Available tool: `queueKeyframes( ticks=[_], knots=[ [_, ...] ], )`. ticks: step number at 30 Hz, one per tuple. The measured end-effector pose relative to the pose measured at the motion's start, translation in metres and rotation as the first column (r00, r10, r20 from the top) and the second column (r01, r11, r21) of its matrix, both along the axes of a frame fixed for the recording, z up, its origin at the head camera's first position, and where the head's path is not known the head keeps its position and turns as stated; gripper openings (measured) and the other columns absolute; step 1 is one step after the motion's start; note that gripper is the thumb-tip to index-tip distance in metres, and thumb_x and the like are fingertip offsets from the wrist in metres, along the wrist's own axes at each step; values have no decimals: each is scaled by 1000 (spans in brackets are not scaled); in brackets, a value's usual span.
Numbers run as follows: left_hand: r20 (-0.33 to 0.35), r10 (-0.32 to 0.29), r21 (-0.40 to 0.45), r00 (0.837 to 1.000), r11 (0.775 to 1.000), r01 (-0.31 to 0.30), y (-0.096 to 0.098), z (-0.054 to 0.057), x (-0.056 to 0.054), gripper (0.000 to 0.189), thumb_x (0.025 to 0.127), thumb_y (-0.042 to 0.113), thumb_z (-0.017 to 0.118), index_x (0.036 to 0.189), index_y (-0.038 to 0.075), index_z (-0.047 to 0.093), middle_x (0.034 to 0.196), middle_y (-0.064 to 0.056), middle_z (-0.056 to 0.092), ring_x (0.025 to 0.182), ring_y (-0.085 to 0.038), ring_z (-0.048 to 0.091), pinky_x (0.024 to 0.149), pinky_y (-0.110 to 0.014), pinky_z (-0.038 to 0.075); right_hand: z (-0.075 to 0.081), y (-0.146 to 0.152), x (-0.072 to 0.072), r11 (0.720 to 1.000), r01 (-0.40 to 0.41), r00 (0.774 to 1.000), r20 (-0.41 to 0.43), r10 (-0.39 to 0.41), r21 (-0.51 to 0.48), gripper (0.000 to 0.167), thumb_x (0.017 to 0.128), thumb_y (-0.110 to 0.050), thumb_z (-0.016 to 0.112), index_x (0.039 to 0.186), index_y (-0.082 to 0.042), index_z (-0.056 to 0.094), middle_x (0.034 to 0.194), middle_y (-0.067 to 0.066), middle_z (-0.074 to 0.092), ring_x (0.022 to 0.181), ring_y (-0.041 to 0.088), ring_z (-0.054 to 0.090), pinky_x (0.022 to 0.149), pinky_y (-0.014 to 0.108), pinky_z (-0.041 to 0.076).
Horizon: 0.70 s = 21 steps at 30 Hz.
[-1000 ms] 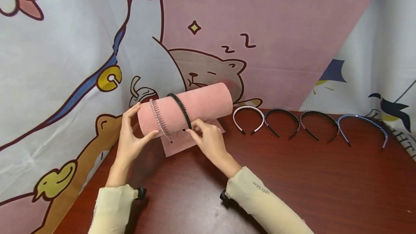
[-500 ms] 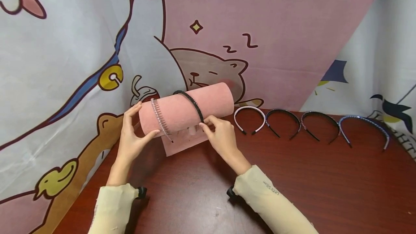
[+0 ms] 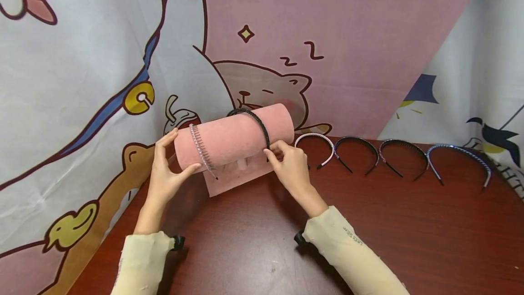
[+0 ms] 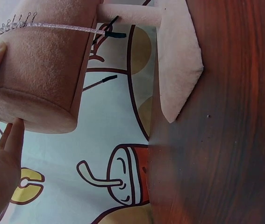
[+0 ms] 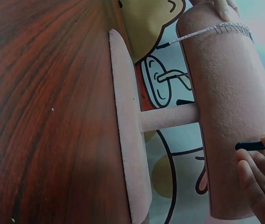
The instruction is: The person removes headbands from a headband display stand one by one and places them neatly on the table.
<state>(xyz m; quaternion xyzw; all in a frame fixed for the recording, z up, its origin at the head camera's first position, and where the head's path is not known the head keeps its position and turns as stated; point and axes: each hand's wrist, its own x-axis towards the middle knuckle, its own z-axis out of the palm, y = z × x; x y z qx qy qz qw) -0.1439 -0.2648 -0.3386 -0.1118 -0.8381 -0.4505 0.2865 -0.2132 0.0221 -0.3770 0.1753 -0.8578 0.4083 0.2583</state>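
Observation:
A pink fabric-covered headband stand (image 3: 229,140) carries its roll level on a short post above a flat base (image 4: 179,60). My left hand (image 3: 163,176) grips the roll's left end, thumb in front and fingers round behind. Near that end sits a clear pinkish toothed headband (image 3: 199,148), its dark-tipped ends hanging below. A black headband (image 3: 263,127) lies slanted over the right part of the roll. My right hand (image 3: 291,166) pinches its near end, where a black tip (image 5: 249,146) shows between thumb and fingers in the right wrist view.
On the reddish-brown table (image 3: 262,249), right of the stand, a row holds a white headband (image 3: 314,135), two dark headbands and a blue headband (image 3: 458,150). A cartoon-printed cloth (image 3: 348,22) hangs close behind the stand and along the left.
My right hand has slid the black headband rightward along the roll, from near its middle toward the right end. My left hand and the clear headband stay in place.

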Motion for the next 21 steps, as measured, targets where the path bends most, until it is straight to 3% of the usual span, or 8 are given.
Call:
queueKeyframes(
  ticks=[5, 8, 11, 14, 15, 17, 21],
  knots=[
    [8, 7, -5, 1000, 1000, -7, 1, 1, 1, 88, 71, -8, 83, 146, -3, 36, 156, -18, 35, 147, -27, 31, 104, -7, 34, 2, 5, -1, 1000, -13, 1000, -9, 13, -12, 17, 91, -23, 73, 100, -12, 65, 78, 0, 77, 69, 13, 73, 70, 39, 57],
    [12, 14, -11, 1000, 1000, -14, 1, 1, 1, 89, 71, -7, 83, 146, -2, 36, 157, -17, 35, 147, -26, 31, 105, -8, 34, 4, 7, -1, 1000, -10, 1000, -25, 10, -1, 31, 91, -22, 74, 117, -13, 59, 76, -1, 76, 67, 12, 71, 67, 41, 57],
    [3, 16, -16, 1000, 1000, -16, 0, 2, 1, 89, 71, -8, 83, 146, -3, 36, 156, -18, 36, 147, -25, 31, 113, -23, 38, 7, 9, -2, 1000, -3, 999, -44, 3, 12, 46, 90, -22, 74, 132, -16, 54, 76, -1, 75, 64, 13, 70, 64, 42, 55],
    [-2, 21, -23, 1000, 1000, -21, 1, 2, 1, 89, 71, -8, 83, 146, -3, 36, 156, -18, 36, 147, -24, 32, 116, -43, 38, 9, 11, -3, 1000, -2, 998, -64, 4, 23, 51, 91, -21, 73, 138, -19, 54, 77, 0, 75, 63, 14, 70, 62, 43, 55],
    [0, 22, -24, 1000, 999, -22, 1, 2, 1, 89, 71, -8, 83, 146, -3, 36, 156, -18, 36, 147, -23, 32, 116, -44, 38, 9, 12, -2, 1000, -4, 998, -70, 5, 27, 51, 91, -21, 73, 138, -19, 55, 77, 0, 75, 63, 15, 70, 61, 43, 54],
    [6, 24, -29, 1000, 999, -24, 1, 2, 2, 88, 71, -7, 84, 146, -2, 36, 156, -17, 36, 147, -23, 32, 115, -40, 39, 9, 15, -2, 999, 0, 997, -81, 2, 35, 50, 91, -20, 73, 138, -21, 56, 77, 1, 76, 64, 16, 71, 60, 43, 54],
    [10, 25, -31, 1000, 999, -25, 1, 2, 3, 88, 72, -5, 84, 146, -3, 36, 156, -17, 36, 147, -24, 32, 109, -16, 36, 11, 18, -4, 999, 11, 995, -101, -6, 45, 47, 91, -19, 73, 136, -22, 59, 78, 2, 76, 66, 16, 71, 60, 45, 54]
  ],
)
